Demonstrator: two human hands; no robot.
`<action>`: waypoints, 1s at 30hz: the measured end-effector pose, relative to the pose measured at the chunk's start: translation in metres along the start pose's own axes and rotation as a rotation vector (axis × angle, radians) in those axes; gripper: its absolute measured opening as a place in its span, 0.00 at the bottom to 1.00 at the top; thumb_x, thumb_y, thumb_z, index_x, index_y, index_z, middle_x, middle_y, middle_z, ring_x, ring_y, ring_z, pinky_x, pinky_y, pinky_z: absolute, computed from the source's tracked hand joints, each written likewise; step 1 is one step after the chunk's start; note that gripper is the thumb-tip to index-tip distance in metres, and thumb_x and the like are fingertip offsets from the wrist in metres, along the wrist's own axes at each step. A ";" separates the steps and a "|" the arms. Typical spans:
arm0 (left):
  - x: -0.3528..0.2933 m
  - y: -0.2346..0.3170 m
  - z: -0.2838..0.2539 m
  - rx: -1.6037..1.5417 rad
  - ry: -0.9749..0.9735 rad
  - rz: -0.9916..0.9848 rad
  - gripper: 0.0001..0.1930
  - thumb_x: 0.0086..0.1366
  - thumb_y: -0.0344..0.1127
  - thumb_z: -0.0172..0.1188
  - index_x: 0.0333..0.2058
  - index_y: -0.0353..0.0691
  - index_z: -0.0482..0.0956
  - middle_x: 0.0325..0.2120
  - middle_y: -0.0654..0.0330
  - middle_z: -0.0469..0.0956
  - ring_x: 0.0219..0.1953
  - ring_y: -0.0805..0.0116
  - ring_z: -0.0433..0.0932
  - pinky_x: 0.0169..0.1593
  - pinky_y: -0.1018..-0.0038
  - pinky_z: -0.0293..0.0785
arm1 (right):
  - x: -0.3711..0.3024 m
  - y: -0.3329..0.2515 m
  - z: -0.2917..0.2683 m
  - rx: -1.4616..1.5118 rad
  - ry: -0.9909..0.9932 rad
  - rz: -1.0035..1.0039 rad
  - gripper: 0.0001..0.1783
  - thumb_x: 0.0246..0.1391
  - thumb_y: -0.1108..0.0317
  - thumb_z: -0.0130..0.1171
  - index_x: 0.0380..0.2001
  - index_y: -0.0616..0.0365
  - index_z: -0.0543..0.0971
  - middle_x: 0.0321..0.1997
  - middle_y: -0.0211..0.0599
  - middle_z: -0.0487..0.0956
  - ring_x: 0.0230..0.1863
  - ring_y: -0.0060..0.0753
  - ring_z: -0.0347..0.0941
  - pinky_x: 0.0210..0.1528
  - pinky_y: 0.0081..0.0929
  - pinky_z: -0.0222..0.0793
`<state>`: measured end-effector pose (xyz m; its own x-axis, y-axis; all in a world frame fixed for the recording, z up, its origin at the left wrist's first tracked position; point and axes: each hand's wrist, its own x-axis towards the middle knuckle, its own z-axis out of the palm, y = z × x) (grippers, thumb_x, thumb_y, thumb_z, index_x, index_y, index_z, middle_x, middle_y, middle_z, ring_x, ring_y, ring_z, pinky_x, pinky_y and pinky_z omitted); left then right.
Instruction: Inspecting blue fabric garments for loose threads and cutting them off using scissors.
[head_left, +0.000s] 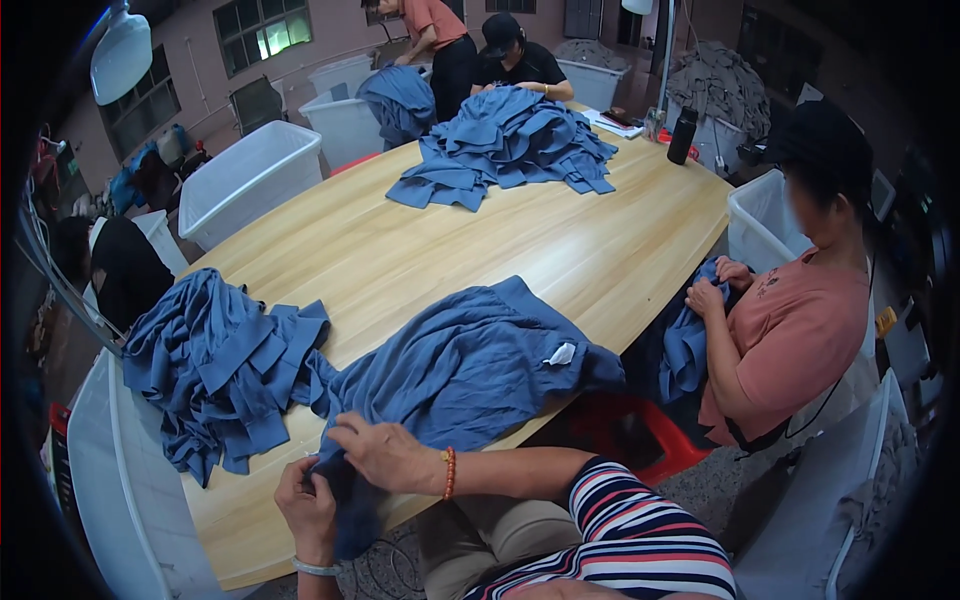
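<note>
A blue garment (pixel 470 360) lies spread along the near table edge, a small white tag (pixel 560 354) showing on its right part. Its near left end hangs over the edge, where both hands have hold of it. My left hand (pixel 308 500), a pale bangle at its wrist, pinches the cloth between thumb and fingers. Just above and to the right, my right hand (pixel 385 455) is closed on the same end, with orange beads round the wrist. What lies under its fingers is partly hidden. A heap of blue garments (pixel 215 370) rests left of the hands, touching the spread one.
Another blue pile (pixel 515 145) covers the far end of the wooden table (pixel 370 230), near a black bottle (pixel 682 136). On the right a person (pixel 795 320) handles blue cloth; others work behind. White bins (pixel 250 180) surround the table. A red stool (pixel 665 445) stands below its near edge.
</note>
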<state>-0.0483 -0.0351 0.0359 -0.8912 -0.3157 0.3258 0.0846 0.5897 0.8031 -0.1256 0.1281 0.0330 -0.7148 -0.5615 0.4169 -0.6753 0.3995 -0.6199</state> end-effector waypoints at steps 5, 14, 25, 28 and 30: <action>-0.002 0.010 0.003 0.082 -0.031 0.074 0.08 0.53 0.20 0.54 0.34 0.30 0.75 0.28 0.48 0.76 0.31 0.54 0.77 0.37 0.68 0.72 | 0.001 -0.012 0.012 0.400 0.031 -0.110 0.11 0.52 0.74 0.52 0.40 0.64 0.74 0.37 0.50 0.74 0.39 0.54 0.74 0.41 0.40 0.71; -0.004 0.012 -0.005 0.279 -0.075 0.231 0.06 0.50 0.21 0.58 0.29 0.33 0.73 0.24 0.53 0.71 0.26 0.56 0.73 0.30 0.68 0.69 | 0.000 -0.007 0.009 0.400 -0.052 -0.196 0.04 0.48 0.74 0.58 0.29 0.62 0.75 0.33 0.45 0.72 0.37 0.51 0.73 0.39 0.39 0.70; 0.008 -0.002 0.010 0.460 -0.010 0.431 0.07 0.51 0.20 0.58 0.31 0.35 0.74 0.30 0.52 0.73 0.32 0.52 0.76 0.34 0.66 0.72 | 0.010 0.001 0.006 0.344 0.025 -0.248 0.06 0.48 0.78 0.56 0.32 0.65 0.74 0.28 0.41 0.74 0.27 0.38 0.76 0.30 0.29 0.72; -0.023 0.006 0.012 0.207 0.142 0.541 0.20 0.55 0.18 0.57 0.48 0.35 0.70 0.45 0.47 0.69 0.45 0.50 0.73 0.49 0.65 0.72 | 0.010 -0.001 -0.007 0.771 -0.306 0.226 0.07 0.54 0.76 0.54 0.36 0.66 0.72 0.31 0.39 0.76 0.22 0.29 0.77 0.24 0.24 0.74; -0.037 0.007 0.014 0.210 0.074 0.586 0.19 0.57 0.21 0.58 0.48 0.36 0.70 0.46 0.47 0.69 0.45 0.50 0.73 0.49 0.63 0.71 | 0.015 -0.005 -0.014 0.990 -0.334 0.401 0.08 0.58 0.73 0.52 0.39 0.67 0.71 0.31 0.39 0.77 0.20 0.23 0.77 0.19 0.19 0.74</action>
<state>-0.0214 -0.0089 0.0223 -0.6890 0.0583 0.7224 0.4540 0.8117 0.3674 -0.1351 0.1280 0.0514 -0.6630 -0.7476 -0.0388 0.1414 -0.0742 -0.9872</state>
